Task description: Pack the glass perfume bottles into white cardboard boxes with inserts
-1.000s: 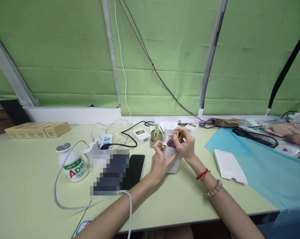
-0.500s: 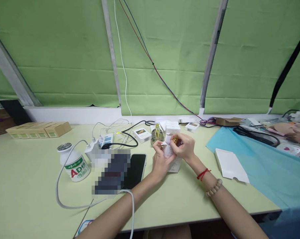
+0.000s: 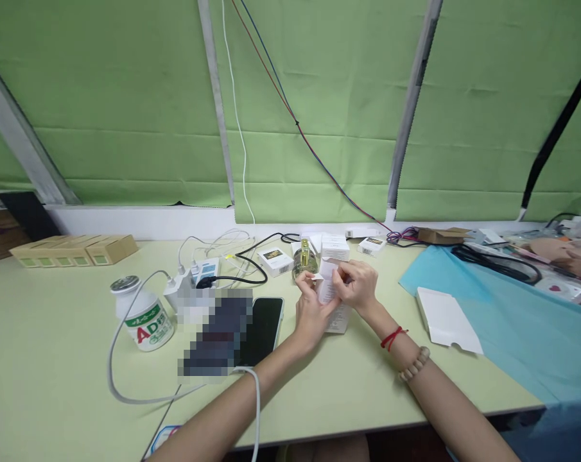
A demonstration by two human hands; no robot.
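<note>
A small white box [image 3: 337, 319] with fine print stands upright near the table's middle, its top open and a flap folded out. My left hand [image 3: 310, 311] is closed around its left side, thumb and fingers near the flap. Against the upper right edge of the box, my right hand [image 3: 358, 283] is closed with its fingertips pinched together. Whatever lies between those fingertips is hidden. Just behind my left hand stands a glass bottle with a gold neck [image 3: 304, 253]. Another white box [image 3: 335, 246] is directly behind the held one.
Two phones, one a black phone [image 3: 262, 327], lie left of my forearm, near a white cable and a white bottle [image 3: 148, 321]. Flat white packs [image 3: 275, 262] lie behind. An opened white carton [image 3: 448, 319] and blue sheet [image 3: 502, 340] are at right; brown boxes [image 3: 73, 250] sit far left.
The gold piece that showed between my right fingers at the box top is out of sight. My right fingers have shifted slightly and are closed at the box edge. My left hand stays put.
</note>
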